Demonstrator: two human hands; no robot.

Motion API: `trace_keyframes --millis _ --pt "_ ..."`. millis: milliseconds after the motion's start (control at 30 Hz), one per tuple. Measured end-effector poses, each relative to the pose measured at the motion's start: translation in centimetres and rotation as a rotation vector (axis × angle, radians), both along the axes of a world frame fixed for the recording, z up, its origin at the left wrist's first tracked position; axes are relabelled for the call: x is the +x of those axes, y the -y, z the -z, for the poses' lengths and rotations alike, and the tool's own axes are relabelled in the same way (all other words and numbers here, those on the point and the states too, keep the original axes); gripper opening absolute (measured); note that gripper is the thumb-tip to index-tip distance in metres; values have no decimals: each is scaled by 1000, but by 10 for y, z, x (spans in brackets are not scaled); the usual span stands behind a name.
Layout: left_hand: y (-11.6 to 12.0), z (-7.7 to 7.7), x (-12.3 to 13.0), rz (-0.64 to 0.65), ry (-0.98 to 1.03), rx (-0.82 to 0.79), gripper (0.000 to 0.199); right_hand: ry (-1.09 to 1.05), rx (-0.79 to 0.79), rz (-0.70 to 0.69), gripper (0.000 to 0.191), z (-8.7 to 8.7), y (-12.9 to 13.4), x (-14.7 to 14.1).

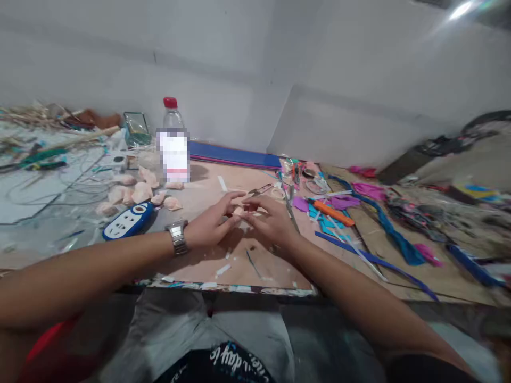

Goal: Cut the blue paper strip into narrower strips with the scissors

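My left hand (213, 219), with a metal watch (177, 237) on its wrist, meets my right hand (271, 221) above the middle of the table. Between the fingertips of both is a small pale peach piece (238, 211), pinched from either side; its exact kind is too small to make out. Just beyond my fingers lies a pair of scissors (259, 189). Several crumpled peach pieces (142, 192) are heaped to the left of my left hand. A blue and white power strip (128, 221) sits in front of that heap.
A bottle with a red cap (170, 102) stands at the back. Blue sheets (235, 154) lie along the wall. To the right are an orange cutter (332, 213), purple paper scraps (345, 201) and a blue strip (375, 259). Sticks and wires clutter the left.
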State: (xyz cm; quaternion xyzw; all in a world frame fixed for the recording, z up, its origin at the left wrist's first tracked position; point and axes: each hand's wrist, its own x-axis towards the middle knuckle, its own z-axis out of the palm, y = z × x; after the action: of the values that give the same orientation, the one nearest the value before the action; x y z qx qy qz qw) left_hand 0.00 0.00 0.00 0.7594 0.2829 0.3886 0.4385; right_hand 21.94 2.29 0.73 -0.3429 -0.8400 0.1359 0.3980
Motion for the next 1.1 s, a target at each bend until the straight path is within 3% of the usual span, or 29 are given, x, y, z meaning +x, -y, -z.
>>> trace_keyframes --millis 133,233,433,633,833,1100 --pt "-2 -2 -2 -20 -51 20 63 106 93 -173 23 -4 -1 1" --pt "-1 -4 -2 8 -83 11 64 91 65 -209 18 -9 2 -1" --pt "-1 -7 1 13 27 -60 54 6 6 -152 13 -14 7 -2" --pt "-8 -8 1 -304 143 -286 44 -131 77 66 13 -11 2 4" --pt "-4 -12 2 -269 131 -401 42 -187 126 99 13 -14 7 3" --pt "0 -15 2 -212 131 -498 38 -112 210 -34 21 -18 9 -2"
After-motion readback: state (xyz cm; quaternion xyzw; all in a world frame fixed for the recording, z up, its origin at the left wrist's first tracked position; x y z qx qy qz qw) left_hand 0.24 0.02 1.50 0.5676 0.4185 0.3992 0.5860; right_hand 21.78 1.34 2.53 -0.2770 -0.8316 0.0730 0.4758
